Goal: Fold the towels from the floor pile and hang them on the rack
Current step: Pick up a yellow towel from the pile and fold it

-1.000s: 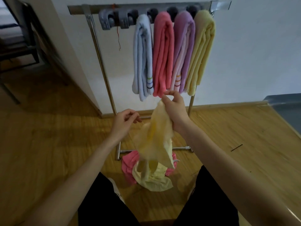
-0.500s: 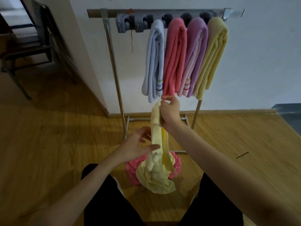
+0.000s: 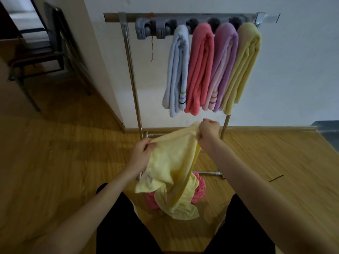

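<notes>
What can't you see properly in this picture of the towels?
- Pink towel on the floor, head view: mostly covered by the yellow towel held up by the left hand and right hand.
- Rack base, head view: partly hidden behind the held towel and hands.
- Small tag on the yellow towel: too small to read.
- Chair, head view: cut off by the left edge.

The crumpled pink towel (image 3: 199,191) on the floor is mostly buried under the pale yellow terry towel (image 3: 170,162), which also covers the left hand (image 3: 141,154) fingertips. The dark metal-framed chair (image 3: 34,57) is cut off at the left edge.
</notes>
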{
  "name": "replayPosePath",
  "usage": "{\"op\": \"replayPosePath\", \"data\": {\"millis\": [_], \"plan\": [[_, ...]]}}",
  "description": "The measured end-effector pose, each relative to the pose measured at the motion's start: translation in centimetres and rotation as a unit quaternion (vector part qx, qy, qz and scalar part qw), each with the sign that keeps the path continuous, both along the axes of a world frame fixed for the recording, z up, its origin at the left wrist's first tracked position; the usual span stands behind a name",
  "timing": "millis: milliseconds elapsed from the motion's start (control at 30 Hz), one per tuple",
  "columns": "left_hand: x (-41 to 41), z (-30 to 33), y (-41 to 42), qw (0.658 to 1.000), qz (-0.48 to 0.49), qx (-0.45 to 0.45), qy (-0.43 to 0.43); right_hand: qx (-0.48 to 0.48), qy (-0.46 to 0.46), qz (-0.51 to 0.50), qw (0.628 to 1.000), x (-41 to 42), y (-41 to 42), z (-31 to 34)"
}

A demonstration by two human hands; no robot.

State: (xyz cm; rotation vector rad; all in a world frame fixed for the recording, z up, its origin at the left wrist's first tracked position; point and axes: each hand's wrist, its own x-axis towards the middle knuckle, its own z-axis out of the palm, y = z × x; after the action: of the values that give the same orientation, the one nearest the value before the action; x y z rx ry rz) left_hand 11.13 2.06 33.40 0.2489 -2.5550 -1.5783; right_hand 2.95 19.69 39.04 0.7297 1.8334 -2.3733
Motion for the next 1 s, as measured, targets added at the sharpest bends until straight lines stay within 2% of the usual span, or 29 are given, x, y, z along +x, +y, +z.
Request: {"op": "replayPosePath", "data": {"millis": [100,267,433,533,633,833,900,1000], "plan": [[-0.3,1.8,0.2,0.999,0.036,0.029,0.024,0.001,-0.031,0.039,0.999,-0.3,0.2,-1.5],[-0.5,4.1,0.9,0.992,0.075,0.091,0.036,-0.096,-0.037,0.119,0.987,0.0,0.7,-2.9],[-0.3,4.6,0.9,0.985,0.103,0.138,0.032,-0.095,-0.017,0.237,0.967,1.3,1.8,-3.5],[-0.3,4.6,0.9,0.982,0.114,0.146,0.027,0.004,0.033,0.343,0.939,2.1,2.6,-3.5],[-0.3,4.8,1.0,0.979,0.123,0.16,0.02,0.181,0.099,0.402,0.892,2.5,2.8,-3.5],[-0.5,5.1,0.5,0.977,0.135,0.163,0.017,0.41,0.243,0.369,0.798,2.9,2.4,-4.1],[-0.4,5.1,0.2,0.975,0.141,0.169,0.01,0.482,0.305,0.32,0.757,3.1,2.5,-4.5],[-0.4,5.2,0.0,0.972,0.145,0.184,0.002,0.536,0.397,0.242,0.705,3.2,3.1,-5.0]]}}
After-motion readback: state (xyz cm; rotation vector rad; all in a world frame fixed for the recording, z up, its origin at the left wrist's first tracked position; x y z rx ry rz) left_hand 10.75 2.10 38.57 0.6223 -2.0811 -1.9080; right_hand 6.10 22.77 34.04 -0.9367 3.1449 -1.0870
